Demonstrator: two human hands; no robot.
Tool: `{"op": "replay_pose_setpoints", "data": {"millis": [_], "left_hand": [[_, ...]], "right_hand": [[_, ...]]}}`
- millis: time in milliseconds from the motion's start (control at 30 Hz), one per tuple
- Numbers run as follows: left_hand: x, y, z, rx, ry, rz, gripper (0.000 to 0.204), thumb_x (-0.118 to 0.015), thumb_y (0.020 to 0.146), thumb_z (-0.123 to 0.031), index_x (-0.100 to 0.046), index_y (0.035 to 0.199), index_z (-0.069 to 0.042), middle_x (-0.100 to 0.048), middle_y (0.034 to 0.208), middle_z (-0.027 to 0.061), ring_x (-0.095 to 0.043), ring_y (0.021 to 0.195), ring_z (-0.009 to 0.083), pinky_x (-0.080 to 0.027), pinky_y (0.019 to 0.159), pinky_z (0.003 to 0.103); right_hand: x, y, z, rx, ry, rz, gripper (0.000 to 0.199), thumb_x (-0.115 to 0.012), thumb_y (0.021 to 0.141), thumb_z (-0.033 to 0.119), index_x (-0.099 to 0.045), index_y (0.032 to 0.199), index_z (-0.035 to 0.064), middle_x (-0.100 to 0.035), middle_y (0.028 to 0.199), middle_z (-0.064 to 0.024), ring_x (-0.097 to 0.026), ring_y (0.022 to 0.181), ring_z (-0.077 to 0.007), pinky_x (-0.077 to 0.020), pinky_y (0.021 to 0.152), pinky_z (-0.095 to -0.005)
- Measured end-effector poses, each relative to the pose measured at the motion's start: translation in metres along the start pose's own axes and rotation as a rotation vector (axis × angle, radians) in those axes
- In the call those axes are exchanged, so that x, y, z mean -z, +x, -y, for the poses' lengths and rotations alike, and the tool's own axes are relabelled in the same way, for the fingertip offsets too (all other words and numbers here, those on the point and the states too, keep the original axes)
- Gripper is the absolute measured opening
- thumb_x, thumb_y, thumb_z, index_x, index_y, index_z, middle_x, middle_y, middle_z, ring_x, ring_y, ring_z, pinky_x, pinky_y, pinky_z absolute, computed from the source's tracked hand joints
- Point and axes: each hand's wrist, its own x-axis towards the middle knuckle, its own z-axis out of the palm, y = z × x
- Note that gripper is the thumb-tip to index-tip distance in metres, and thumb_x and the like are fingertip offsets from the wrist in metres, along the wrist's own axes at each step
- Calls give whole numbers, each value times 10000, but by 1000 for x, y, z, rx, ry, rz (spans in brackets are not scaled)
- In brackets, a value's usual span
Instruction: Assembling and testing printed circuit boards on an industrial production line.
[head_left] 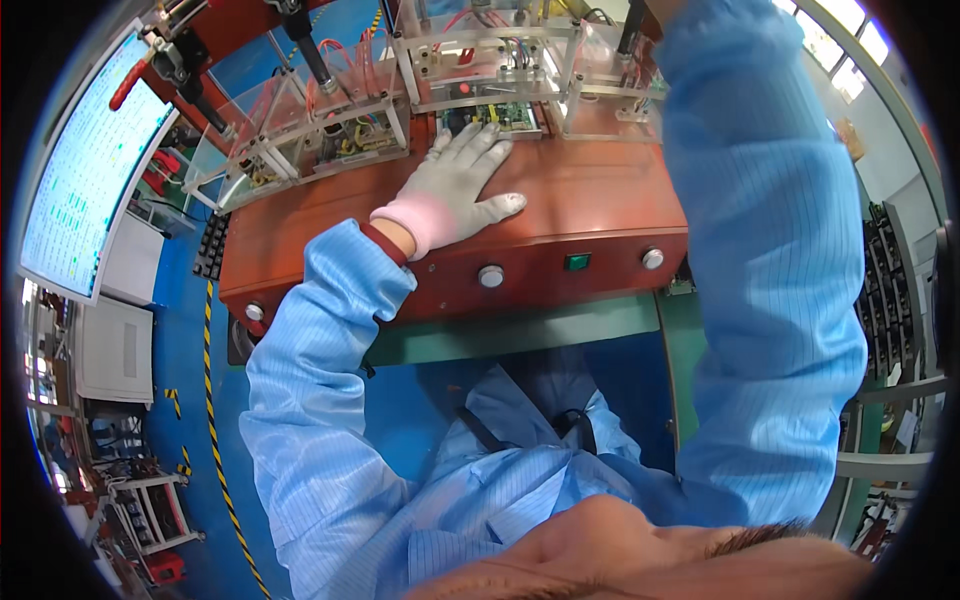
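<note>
My left hand [458, 190], in a pale glove with a pink cuff, lies on the red test fixture box [590, 195]. Its fingers are stretched out and the thumb stands apart. The fingertips reach the near edge of a green circuit board [515, 117], which sits under the middle clear plastic frame [482, 65]; whether they touch it I cannot tell. My right arm in its blue striped sleeve [765, 230] reaches up past the right end of the box, and its hand is beyond the top edge, out of sight.
Silver round buttons [490, 276] and a green switch [578, 262] line the box's front. Black clamp plungers [312, 55] stand above the side plastic frames. A lit monitor [90, 170] and a black keyboard [211, 246] are at left. Black racks [888, 290] stand at right.
</note>
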Motion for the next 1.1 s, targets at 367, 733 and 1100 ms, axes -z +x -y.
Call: {"op": "replay_pose_setpoints", "data": {"millis": [367,733,1100], "left_hand": [[1,-7,-4,80,62,41,749,-487,955,-551,-399,1497,-40,-303,1614,138,-185,1526,299,-179,1222,446],[4,-7,-8,54,76,16,739,-531,940,-527,-417,1486,-43,-303,1613,141,-199,1522,298,-222,1206,442],[7,-7,-12,120,76,27,738,-548,926,-540,-433,1483,-69,-320,1604,135,-246,1502,304,-266,1188,457]], "right_hand": [[-61,-5,-26,-2,173,89,280,-577,926,229,-636,1074,0,-701,1064,-151,-641,847,-267,-505,793,-350],[-63,-17,-41,-33,309,98,283,-572,925,228,-632,1081,0,-699,1069,-152,-640,844,-269,-505,793,-349],[-60,-25,-24,-30,441,129,286,-568,924,227,-627,1088,1,-697,1073,-153,-640,842,-271,-505,794,-348]]}}
